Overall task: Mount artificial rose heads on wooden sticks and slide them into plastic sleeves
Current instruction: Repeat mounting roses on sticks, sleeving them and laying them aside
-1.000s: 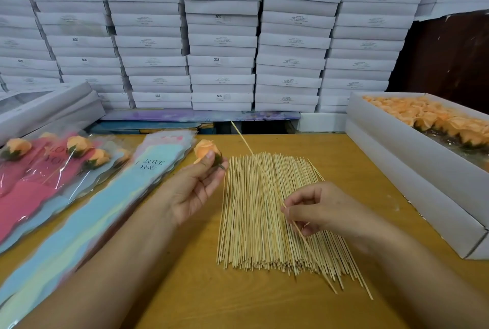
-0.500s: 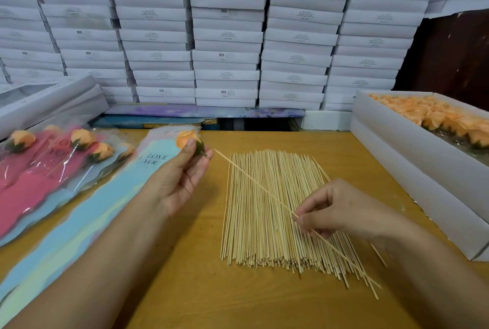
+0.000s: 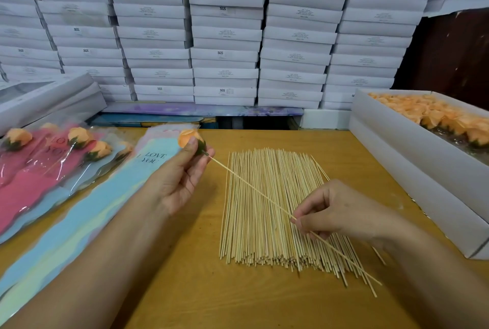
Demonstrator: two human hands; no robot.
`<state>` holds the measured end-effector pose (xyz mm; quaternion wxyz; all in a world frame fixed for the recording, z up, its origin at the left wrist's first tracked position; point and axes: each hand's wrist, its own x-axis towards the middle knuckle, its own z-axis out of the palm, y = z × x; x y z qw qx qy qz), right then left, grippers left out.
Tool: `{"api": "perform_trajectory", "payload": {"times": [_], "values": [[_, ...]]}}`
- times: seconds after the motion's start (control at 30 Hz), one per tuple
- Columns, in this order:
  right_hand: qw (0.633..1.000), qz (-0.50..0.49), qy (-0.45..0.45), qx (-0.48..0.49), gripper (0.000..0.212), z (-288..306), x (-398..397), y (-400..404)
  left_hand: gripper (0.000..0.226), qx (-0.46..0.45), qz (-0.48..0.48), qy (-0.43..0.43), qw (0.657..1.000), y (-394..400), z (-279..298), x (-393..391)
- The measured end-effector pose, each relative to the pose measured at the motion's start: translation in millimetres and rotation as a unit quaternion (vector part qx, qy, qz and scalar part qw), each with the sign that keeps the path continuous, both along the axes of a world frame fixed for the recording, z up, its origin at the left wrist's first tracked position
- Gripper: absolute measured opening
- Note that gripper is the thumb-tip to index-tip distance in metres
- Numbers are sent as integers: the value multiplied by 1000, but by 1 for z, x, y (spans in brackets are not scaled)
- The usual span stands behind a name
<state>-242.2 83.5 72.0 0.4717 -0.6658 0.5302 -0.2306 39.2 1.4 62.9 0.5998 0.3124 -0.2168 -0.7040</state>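
Observation:
My left hand (image 3: 182, 178) pinches an orange rose head (image 3: 186, 137) with a green base, held above the table's left-middle. My right hand (image 3: 336, 212) pinches a thin wooden stick (image 3: 254, 188) near its lower end. The stick's far tip touches the green base of the rose head. A flat pile of wooden sticks (image 3: 267, 212) lies on the table under my right hand. A stack of blue "I LOVE YOU" plastic sleeves (image 3: 87, 217) lies to the left of my left arm.
Finished roses in pink sleeves (image 3: 39, 170) lie at the far left. A white box of orange rose heads (image 3: 434, 117) stands at the right edge. Stacked white boxes (image 3: 225, 32) fill the wall behind the wooden table (image 3: 211, 297).
My right hand lifted one stick from the pile and swung its tip left to the rose's base. My left hand moved slightly left with the rose head.

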Motion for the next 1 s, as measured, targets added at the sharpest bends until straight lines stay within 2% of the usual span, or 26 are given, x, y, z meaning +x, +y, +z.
{"api": "perform_trajectory", "payload": {"times": [0.27, 0.43, 0.6, 0.77, 0.87, 1.0], "values": [[1000, -3, 4, -5, 6, 0, 0, -1, 28, 0, 2, -1, 1000, 0, -1, -3], [1000, -3, 5, 0, 6, 0, 2, -1, 16, -1, -8, -19, 1000, 0, -1, -4], [1000, -19, -4, -8, 8, -3, 5, -1, 21, 0, -3, -13, 1000, 2, -2, -5], [992, -98, -5, -80, 9, -14, 13, -3, 16, 1, -2, -16, 1000, 3, -1, -6], [981, -138, 24, -133, 11, -21, 16, -5, 16, -1, 12, -9, 1000, 4, 0, -8], [965, -181, 56, -181, 15, -28, 20, -7, 25, 4, 28, 3, 1000, 5, -2, -9]]}}
